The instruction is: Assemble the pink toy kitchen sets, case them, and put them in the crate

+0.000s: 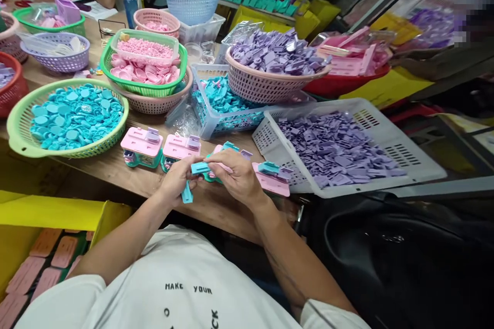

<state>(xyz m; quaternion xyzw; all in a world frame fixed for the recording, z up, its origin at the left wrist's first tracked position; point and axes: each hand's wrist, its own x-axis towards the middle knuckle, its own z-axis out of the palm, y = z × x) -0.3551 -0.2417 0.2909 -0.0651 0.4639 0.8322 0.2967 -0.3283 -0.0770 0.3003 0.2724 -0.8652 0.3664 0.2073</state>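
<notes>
A wooden table (148, 180) stretches from the near side to the far left, and a white crate (420, 164) full of flat purple parts (343, 149) stands tilted at its right, well apart from the left hand and closer to the right one. At the left, a light green basket (21, 131) holds a heap of round blue parts (77, 115), farther left than either hand. Beyond the hands, a pink basket (250, 82) heaped with purple parts sits over the edge of a pale blue crate (216, 126) that contains more blue parts. The right hand (240, 174) reaches in over the near table edge, thumb and forefinger brought together on the right end of a small blue piece; the left hand (178, 179) meets it from the left, its fingers closed around the left end of that same piece. Just beyond the two hands stands a row of pink-and-teal toys: two (142, 148) (180, 148) at the left, upright and side by side, others partly hidden behind the fingers, and one at the right, a pink toy (270, 180) topped with blue and purple parts, near the white crate. Smallest are the upper blue piece (199, 168), level between the hands, and the lower blue piece (187, 195), sticking out beneath the left hand toward the near side.
</notes>
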